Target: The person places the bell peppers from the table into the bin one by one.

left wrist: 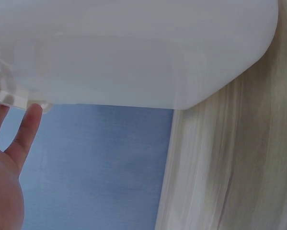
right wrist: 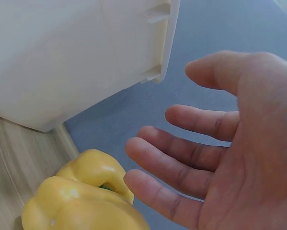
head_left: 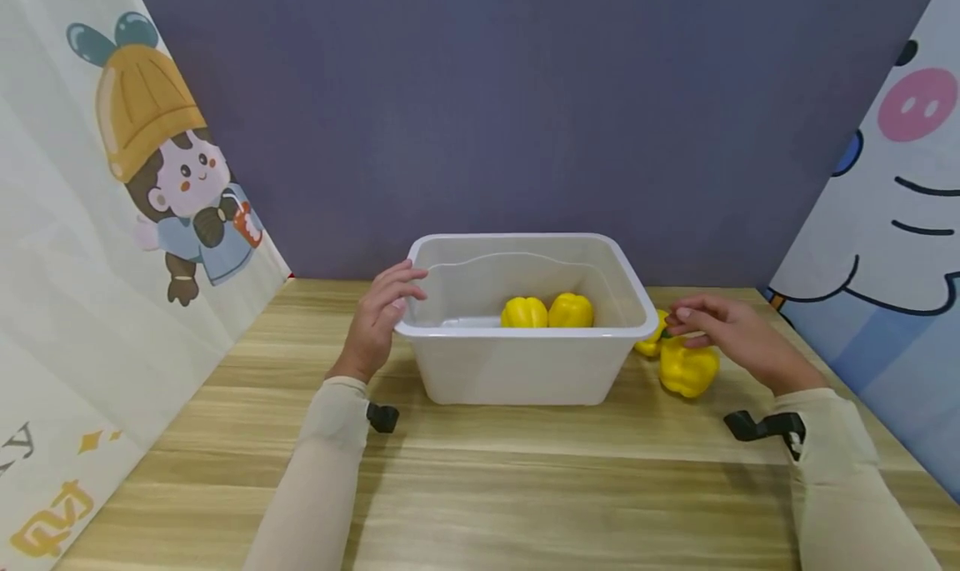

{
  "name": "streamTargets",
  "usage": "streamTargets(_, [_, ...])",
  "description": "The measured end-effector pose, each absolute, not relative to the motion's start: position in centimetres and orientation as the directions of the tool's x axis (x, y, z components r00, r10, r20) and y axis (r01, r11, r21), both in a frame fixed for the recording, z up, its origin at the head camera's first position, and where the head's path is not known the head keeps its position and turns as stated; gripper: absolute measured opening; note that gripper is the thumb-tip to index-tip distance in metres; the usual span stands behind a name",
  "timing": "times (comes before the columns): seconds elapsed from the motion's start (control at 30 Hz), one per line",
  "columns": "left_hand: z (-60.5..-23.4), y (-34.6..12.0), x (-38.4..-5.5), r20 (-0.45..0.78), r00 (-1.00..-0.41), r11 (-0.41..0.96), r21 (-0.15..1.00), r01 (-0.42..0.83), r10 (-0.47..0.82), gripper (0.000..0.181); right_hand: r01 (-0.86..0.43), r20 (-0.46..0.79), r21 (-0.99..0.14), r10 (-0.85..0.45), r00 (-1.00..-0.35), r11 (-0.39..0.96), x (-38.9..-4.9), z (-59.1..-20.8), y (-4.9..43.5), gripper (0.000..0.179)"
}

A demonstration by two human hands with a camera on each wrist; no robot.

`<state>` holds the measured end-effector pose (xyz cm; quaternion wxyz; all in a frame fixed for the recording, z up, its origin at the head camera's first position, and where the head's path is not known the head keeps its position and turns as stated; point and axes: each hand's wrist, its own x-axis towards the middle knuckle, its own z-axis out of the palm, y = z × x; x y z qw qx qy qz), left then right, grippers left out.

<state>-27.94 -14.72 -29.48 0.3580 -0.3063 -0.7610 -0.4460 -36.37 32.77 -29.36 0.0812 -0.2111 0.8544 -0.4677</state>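
Note:
A white plastic bin [head_left: 517, 367] stands on the table with two yellow bell peppers [head_left: 524, 313] inside. My left hand [head_left: 378, 317] rests at the bin's left rim, its fingers fairly straight and reaching over the edge. The left wrist view shows fingertips [left wrist: 34, 111] touching the rim from outside. To the right of the bin, my right hand [head_left: 712, 331] hovers over two more yellow bell peppers [head_left: 688, 368]. In the right wrist view that hand's fingers are loosely bent and apart, with nothing between them, and the peppers [right wrist: 81, 206] lie below the fingertips.
The wood-grain table [head_left: 480, 488] extends in front of the bin. A dark blue-grey panel [head_left: 480, 112] rises behind it. Cartoon-printed sheets [head_left: 67, 246] border both sides. Each wrist wears a black mount [head_left: 761, 428].

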Motion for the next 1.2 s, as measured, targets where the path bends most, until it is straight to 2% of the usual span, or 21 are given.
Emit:
streamTargets(0.17, [-29.5,-14.8,-28.1,0.824,-0.547,0.410,0.452,0.792,0.146,0.027,-0.298,0.072,-0.831,-0.442,-0.894,0.469,-36.6,-29.5,33.0,0.052])
streamTargets(0.43, [-29.6,-14.7,-27.9,0.814,-0.563,0.413,0.467,0.782,0.144,0.026,-0.274,0.025,-0.802,-0.429,-0.903,0.530,-36.5,-30.0,33.7,0.054])
streamTargets(0.8, [-29.7,-14.7,-28.1,0.831,-0.537,0.392,0.450,0.802,0.144,0.026,-0.253,0.019,-0.803,-0.401,-0.916,0.540,-36.1,-29.6,34.1,0.055])
streamTargets(1.03, [-29.6,-14.7,-28.1,0.832,-0.538,0.392,0.452,0.801,0.139,0.026,-0.299,0.058,-0.773,-0.407,-0.912,0.560,-36.3,-29.5,34.7,0.052])
streamTargets(1.2, [-29.6,-14.7,-28.1,0.843,-0.520,0.385,0.438,0.813,0.140,0.026,-0.266,0.035,-0.772,-0.378,-0.925,0.578,-36.6,-29.7,35.3,0.055])
